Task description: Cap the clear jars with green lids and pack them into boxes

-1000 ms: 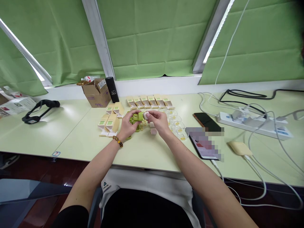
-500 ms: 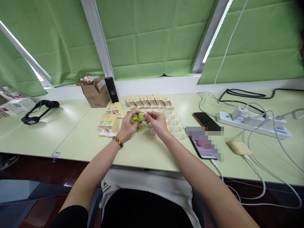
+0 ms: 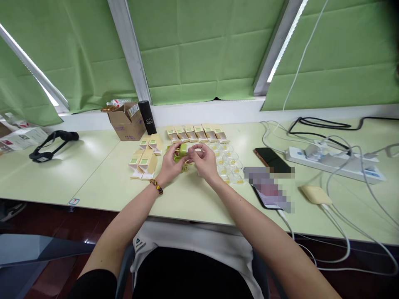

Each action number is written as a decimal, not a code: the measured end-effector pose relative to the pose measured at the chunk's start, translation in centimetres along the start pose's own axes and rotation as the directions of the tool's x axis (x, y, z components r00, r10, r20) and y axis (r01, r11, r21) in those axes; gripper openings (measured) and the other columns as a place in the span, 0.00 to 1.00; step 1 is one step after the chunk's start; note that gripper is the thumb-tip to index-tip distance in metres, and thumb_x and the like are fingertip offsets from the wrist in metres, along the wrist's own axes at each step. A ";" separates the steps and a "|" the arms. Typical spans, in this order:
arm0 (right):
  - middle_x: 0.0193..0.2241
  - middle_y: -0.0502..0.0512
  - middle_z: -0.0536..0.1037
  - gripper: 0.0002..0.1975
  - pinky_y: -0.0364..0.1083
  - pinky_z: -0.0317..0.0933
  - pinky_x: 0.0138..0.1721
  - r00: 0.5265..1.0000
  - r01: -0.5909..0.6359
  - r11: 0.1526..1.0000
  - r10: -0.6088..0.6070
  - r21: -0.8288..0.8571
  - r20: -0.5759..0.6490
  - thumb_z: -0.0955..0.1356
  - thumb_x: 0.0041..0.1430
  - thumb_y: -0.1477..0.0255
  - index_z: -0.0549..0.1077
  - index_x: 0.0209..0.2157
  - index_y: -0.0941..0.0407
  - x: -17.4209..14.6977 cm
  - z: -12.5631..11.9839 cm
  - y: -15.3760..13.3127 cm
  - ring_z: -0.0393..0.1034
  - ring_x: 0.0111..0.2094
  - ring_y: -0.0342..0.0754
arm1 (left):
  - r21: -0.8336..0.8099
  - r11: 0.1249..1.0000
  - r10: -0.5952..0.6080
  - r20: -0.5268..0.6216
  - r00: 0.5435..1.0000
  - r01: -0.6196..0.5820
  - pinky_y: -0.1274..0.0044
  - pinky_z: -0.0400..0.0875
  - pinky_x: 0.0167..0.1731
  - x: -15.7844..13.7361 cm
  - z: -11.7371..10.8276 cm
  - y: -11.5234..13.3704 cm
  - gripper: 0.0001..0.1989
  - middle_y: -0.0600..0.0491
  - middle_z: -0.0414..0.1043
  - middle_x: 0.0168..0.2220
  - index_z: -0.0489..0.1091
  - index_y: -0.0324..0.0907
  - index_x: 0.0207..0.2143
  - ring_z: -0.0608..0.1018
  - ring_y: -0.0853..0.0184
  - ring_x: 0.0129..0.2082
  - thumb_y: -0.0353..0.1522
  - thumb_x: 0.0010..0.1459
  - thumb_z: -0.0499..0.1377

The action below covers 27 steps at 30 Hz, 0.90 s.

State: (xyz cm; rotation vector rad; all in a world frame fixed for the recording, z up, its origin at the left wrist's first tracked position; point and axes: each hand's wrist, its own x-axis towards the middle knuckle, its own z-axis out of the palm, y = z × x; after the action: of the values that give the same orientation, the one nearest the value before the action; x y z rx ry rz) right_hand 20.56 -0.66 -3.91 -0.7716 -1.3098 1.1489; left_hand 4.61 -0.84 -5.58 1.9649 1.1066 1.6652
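Well, far to the left of the green piece [image 3: 183, 148] we see a white box [image 3: 25, 139] and then a black headset [image 3: 43, 157], both on the table [image 3: 93, 178]. Behind it and to its left stand an open cardboard box [image 3: 127, 124] and a black cylinder [image 3: 147, 117]. Just left of it we have four cream boxes [image 3: 148, 162] with green squares on them. Next comes our left hand [image 3: 171, 166], a bead bracelet [image 3: 156, 186] at its wrist, thumb and fingers closed around the green piece, which we hold over the table in front of us. More green parts [image 3: 184, 167] lie below it, mostly covered by our hands. Behind it runs a row of six matching boxes [image 3: 199, 133]. At its right end, our right hand [image 3: 205, 164] pinches a small white piece [image 3: 188, 150], largely hidden by the fingertips. To its right sit clear plastic cups [image 3: 231, 162] with yellow middles; farther right of it are a dark phone [image 3: 271, 159], a lit phone [image 3: 268, 191], partly blurred, a beige case [image 3: 314, 194] joined to a white cable [image 3: 338, 226], and a white power strip [image 3: 335, 167] loaded with plugs.
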 end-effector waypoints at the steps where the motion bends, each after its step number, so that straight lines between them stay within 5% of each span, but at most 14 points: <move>1: 0.29 0.52 0.83 0.28 0.50 0.77 0.37 0.999 0.045 0.997 -0.043 -0.067 0.021 0.75 0.55 0.44 0.70 0.42 0.51 -0.1 -0.2 -0.3 0.81 0.32 0.51 | -0.087 0.995 -0.045 0.008 0.999 0.045 0.67 0.76 0.54 0.2 0.0 -0.2 0.29 0.42 0.76 0.57 0.69 0.44 0.61 0.79 0.58 0.54 0.47 0.63 0.67; 3: 0.34 0.54 0.84 0.23 0.51 0.76 0.39 0.982 0.191 0.942 -0.186 -0.275 0.045 0.76 0.58 0.50 0.73 0.44 0.52 -0.3 -0.6 -0.9 0.80 0.34 0.51 | -0.238 0.964 -0.110 0.044 0.993 0.117 0.67 0.76 0.53 0.5 -0.1 -0.7 0.31 0.41 0.77 0.54 0.70 0.42 0.59 0.81 0.59 0.52 0.52 0.62 0.67; 7: 0.53 0.63 0.80 0.20 0.50 0.75 0.36 0.873 0.467 0.675 -0.452 -0.570 0.180 0.72 0.66 0.61 0.74 0.55 0.53 -0.1 -1.5 -1.4 0.79 0.40 0.52 | -0.397 0.888 -0.184 0.155 0.971 0.231 0.70 0.77 0.45 0.8 -0.4 -0.8 0.29 0.45 0.79 0.46 0.73 0.43 0.50 0.81 0.63 0.44 0.56 0.61 0.65; 10: 0.60 0.63 0.77 0.17 0.49 0.75 0.36 0.806 0.566 0.466 -0.487 -0.680 0.337 0.68 0.70 0.66 0.74 0.58 0.52 0.2 -1.9 -1.5 0.80 0.46 0.54 | -0.466 0.827 -0.230 0.232 0.945 0.316 0.74 0.76 0.39 0.6 -0.3 -0.4 0.26 0.50 0.76 0.38 0.74 0.43 0.43 0.79 0.66 0.37 0.55 0.59 0.67; 13: 0.58 0.61 0.80 0.15 0.48 0.75 0.39 0.759 0.611 0.307 -0.489 -0.730 0.430 0.66 0.72 0.69 0.77 0.56 0.52 0.4 -2.2 -1.4 0.80 0.49 0.56 | -0.499 0.797 -0.248 0.245 0.937 0.341 0.77 0.73 0.33 0.5 0.0 -0.1 0.25 0.53 0.72 0.32 0.71 0.42 0.36 0.75 0.69 0.32 0.54 0.57 0.69; 17: 0.57 0.61 0.82 0.15 0.49 0.75 0.43 0.711 0.655 0.237 -0.515 -0.718 0.479 0.64 0.75 0.69 0.76 0.57 0.54 0.3 -2.5 -0.6 0.81 0.52 0.55 | -0.526 0.779 -0.230 0.265 0.936 0.340 0.76 0.73 0.35 0.4 0.3 -0.1 0.25 0.53 0.72 0.33 0.73 0.41 0.37 0.76 0.68 0.34 0.53 0.57 0.70; 27: 0.60 0.64 0.80 0.19 0.49 0.76 0.47 0.703 0.656 0.195 -0.508 -0.729 0.497 0.60 0.76 0.72 0.73 0.62 0.54 -0.3 -2.2 0.0 0.80 0.54 0.55 | -0.436 0.863 -0.156 0.249 0.956 0.254 0.70 0.78 0.49 0.4 0.3 -0.7 0.28 0.46 0.80 0.46 0.76 0.43 0.54 0.82 0.60 0.47 0.52 0.62 0.66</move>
State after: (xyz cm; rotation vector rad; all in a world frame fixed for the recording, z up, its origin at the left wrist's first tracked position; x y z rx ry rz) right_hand 22.77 -0.58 -4.35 -0.7545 -2.1234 -0.2563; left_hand 4.67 0.00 -5.89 1.6016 0.7247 1.4116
